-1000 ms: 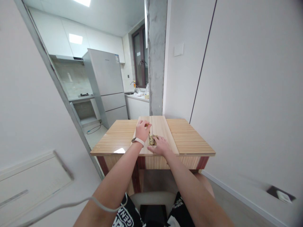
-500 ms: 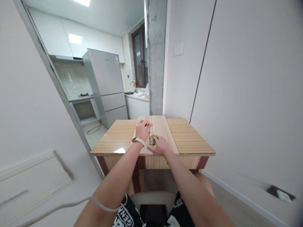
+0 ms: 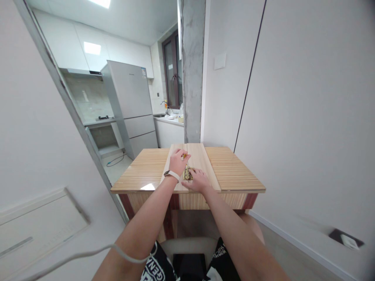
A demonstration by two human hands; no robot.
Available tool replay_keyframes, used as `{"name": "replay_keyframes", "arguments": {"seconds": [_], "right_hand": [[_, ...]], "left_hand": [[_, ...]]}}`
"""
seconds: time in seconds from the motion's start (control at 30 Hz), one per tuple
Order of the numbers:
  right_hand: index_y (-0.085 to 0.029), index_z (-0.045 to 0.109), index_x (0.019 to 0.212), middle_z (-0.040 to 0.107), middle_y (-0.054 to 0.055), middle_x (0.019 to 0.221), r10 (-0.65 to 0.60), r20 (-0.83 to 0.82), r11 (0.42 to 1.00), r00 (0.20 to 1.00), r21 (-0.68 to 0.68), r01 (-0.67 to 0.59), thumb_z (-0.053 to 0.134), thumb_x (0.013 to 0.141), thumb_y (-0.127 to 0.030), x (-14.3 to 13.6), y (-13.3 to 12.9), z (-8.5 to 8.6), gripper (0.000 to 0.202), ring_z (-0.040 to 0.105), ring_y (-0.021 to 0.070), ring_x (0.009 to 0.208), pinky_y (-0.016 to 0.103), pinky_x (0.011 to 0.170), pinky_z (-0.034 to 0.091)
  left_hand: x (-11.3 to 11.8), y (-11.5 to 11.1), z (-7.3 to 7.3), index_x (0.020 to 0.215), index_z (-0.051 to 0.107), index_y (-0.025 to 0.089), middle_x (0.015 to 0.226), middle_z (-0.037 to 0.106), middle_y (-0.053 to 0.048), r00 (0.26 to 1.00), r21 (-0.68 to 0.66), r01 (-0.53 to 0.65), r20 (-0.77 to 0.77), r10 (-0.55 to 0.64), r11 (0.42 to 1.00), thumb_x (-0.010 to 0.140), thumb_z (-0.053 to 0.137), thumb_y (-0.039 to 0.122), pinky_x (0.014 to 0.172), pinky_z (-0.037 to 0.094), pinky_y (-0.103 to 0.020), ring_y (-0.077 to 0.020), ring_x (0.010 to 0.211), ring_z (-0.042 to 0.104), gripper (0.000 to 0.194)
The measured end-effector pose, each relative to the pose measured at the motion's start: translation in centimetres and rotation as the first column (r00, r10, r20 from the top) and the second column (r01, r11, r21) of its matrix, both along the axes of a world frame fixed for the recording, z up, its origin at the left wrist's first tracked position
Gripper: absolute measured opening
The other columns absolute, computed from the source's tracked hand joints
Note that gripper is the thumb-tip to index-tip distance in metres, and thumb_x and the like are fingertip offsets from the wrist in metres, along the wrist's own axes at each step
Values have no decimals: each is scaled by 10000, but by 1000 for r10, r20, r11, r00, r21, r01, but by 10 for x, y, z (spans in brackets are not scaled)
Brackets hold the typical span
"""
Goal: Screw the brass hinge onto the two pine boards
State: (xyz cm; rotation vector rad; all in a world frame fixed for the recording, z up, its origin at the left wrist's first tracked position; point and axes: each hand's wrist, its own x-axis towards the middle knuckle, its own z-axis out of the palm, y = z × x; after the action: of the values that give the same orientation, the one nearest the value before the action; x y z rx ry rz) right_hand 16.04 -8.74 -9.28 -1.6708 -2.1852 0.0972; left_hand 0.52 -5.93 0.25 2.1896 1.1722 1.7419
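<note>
Two pale wooden boards (image 3: 202, 158) lie side by side on a striped wooden table (image 3: 231, 168), a narrow seam between them. A brass-coloured hinge (image 3: 186, 174) rests across the seam. My left hand (image 3: 177, 160), with a pale wristband, is closed round a small yellow and dark tool (image 3: 184, 156) just above the hinge; its lower end is too small to make out. My right hand (image 3: 199, 180) lies low over the right board, its fingers on the right side of the hinge and its thumb near the hinge's front edge.
Beyond the table stand a grey fridge (image 3: 129, 93) and a counter with a sink (image 3: 159, 115). A rough concrete pillar (image 3: 193, 78) rises behind the boards. A white cable (image 3: 84, 253) crosses my left forearm.
My left hand has shifted slightly to the right, with its fingers turned a little around the tool. My right hand stays at the hinge. The view has moved very slightly.
</note>
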Motion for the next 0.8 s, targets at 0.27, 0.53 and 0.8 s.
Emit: {"name": "replay_keyframes", "arguments": {"seconds": [0.27,0.53,0.8], "right_hand": [[-230,467,1588,462,170,1597,-12,3,1000,1000,-1,12,554,810,-884,1,4,-4,1020,392,363,1446,478,1189,264],[-235,470,1585,465,166,1595,-10,5,1000,1000,6,10,570,820,-857,0,1,-2,991,397,362,1445,476,1187,265],[-252,466,1589,467,158,1593,-12,5,1000,1000,-7,12,556,812,-874,1,2,-2,999,397,361,1445,475,1187,266]], "left_hand": [[-2,-1,4,804,684,212,894,622,-20,994,-25,-105,19,105,994,875,791,222,792,545,-327,-165,779,617,129],[0,1,1,880,701,218,948,696,-41,1000,-10,-4,23,4,1000,938,680,159,859,576,-343,-174,858,686,85],[-2,3,0,849,699,213,963,670,-41,998,-10,-49,39,50,999,875,796,235,815,565,-336,-176,844,657,102]]}}
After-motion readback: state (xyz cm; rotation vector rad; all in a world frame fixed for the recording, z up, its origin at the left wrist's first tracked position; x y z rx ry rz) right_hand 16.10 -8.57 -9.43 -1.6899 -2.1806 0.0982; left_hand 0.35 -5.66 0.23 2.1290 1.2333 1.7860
